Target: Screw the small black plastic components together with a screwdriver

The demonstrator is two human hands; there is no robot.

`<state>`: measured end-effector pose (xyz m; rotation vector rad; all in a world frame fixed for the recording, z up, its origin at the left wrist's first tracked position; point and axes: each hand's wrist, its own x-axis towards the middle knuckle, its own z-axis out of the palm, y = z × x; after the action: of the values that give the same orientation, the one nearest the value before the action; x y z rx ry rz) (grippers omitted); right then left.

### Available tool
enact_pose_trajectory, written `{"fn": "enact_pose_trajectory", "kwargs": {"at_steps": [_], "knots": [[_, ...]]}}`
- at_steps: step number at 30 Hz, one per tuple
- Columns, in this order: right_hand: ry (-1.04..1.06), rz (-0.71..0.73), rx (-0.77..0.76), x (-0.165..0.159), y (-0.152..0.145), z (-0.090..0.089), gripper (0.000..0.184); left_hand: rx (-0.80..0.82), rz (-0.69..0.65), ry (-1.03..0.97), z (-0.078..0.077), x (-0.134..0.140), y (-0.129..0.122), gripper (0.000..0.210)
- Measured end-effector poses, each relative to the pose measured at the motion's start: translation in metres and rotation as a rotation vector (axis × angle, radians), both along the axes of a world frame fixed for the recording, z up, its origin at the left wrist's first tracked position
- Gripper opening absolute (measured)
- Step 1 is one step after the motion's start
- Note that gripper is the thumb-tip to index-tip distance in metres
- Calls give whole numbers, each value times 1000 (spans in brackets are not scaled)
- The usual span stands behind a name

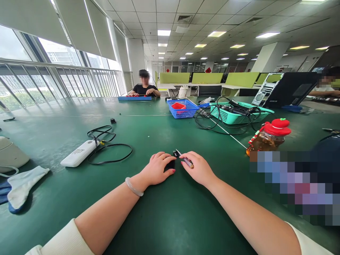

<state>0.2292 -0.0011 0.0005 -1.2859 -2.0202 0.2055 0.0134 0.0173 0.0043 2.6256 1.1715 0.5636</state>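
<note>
My left hand (pixel 159 168) rests low on the green table (pixel 148 226), a pale bangle (pixel 134 187) around its wrist. Its thumb and fingers curve around a small black object (pixel 170 164), mostly hidden by the hand. A little black piece (pixel 175 153) shows just past the fingertips; whether it belongs to that object I cannot tell. In my right hand (pixel 199 168), closed between thumb and fingers, is a slim pen-like tool (pixel 187 162) with a thin metal front and a brownish rear end. Its front points away from me, close to the black piece.
To the left lie a white power bank (pixel 79 153), a looped black cable (pixel 130 152) and a blue-white cloth (pixel 28 184). Blue basket (pixel 183 112), green basket (pixel 228 117) with cables, and red-lidded bottle (pixel 271 140) stand ahead and right. A person (pixel 145 88) sits opposite.
</note>
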Motion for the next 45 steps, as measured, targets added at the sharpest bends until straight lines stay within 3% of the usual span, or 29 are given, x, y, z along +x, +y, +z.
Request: {"fn": "enact_pose_trajectory", "kwargs": {"at_steps": [3,9,11,16,21,25,30,45], "knots": [[3,-9,13,-1,-1,2,14,-6,47,24,0,0,1,35],[79,-20,85,-3,-8,10,15,-8,379,47,2,-1,6,29],[122,-36,107,-3,-10,12,19,-18,434,42,2,-1,7,29],[200,-70,115,-1,-12,14,23,-47,360,5,4,2,2,39],[259,43,39,-1,-14,16,25,-37,251,51,7,4,-5,47],[370,103,12,1,-16,16,28,-22,266,123,5,8,-9,55],[551,19,13,6,-10,11,30,-6,251,171,4,21,-19,56],[365,-58,120,0,-10,11,29,-50,342,163,6,31,-15,37]]}}
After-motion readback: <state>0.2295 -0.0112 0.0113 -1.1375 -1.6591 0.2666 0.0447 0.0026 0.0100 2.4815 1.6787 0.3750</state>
